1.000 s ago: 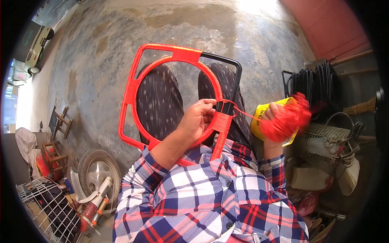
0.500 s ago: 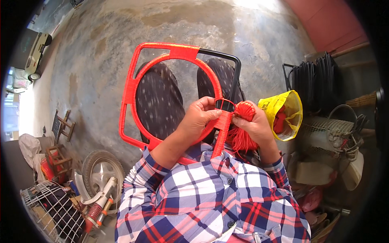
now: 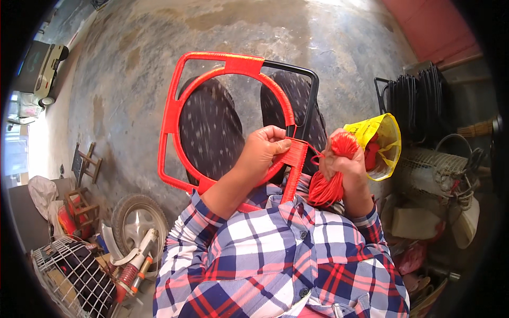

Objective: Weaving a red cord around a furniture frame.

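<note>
Right hand (image 3: 347, 167) back beside frame (image 3: 212, 114) from out by bag (image 3: 379, 143), fist closed on cord bundle (image 3: 326, 185); wrap pulled tight. Left hand (image 3: 265, 151) pinches wrapped bar

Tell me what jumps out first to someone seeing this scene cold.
The metal frame wrapped in bright red cord fills the middle, resting on the person's lap. The left hand grips its wound bar, and the right hand holds a bundle of red cord beside it. A yellow bag sits right.
</note>
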The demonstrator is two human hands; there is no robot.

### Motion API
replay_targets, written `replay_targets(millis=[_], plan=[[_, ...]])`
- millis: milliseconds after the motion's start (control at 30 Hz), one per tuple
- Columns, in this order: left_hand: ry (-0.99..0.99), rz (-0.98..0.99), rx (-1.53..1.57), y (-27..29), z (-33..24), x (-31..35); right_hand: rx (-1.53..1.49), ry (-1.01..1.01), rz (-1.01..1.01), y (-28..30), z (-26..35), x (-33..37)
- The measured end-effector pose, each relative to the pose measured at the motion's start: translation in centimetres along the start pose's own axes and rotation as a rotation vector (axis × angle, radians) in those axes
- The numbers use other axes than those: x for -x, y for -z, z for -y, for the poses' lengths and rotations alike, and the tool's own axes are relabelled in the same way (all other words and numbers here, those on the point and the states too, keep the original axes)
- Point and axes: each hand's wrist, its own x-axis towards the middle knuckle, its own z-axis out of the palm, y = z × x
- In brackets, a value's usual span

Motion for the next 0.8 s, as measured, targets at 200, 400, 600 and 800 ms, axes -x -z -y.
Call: replay_targets(millis=[200, 400, 600, 800], plan=[[0.022, 0.033, 0.051, 0.0, -0.6, -0.2, 0.358, -0.036, -0.237, 5.1, 4.0, -0.9], [0.065, 0.129, 0.218, -0.3, -1.3, 0.0, -0.069, 0.301, -0.691, 15.4, 9.9, 3.9], [0.127, -0.026, 0.186, 0.2, -1.2, -0.3, -0.222, 0.414, -0.671, 30.0, 14.6, 13.0], [0.081, 0.106, 0.209, -1.0, -1.7, -0.1, 0.289, 0.131, -0.259, 7.4, 7.0, 6.7]])
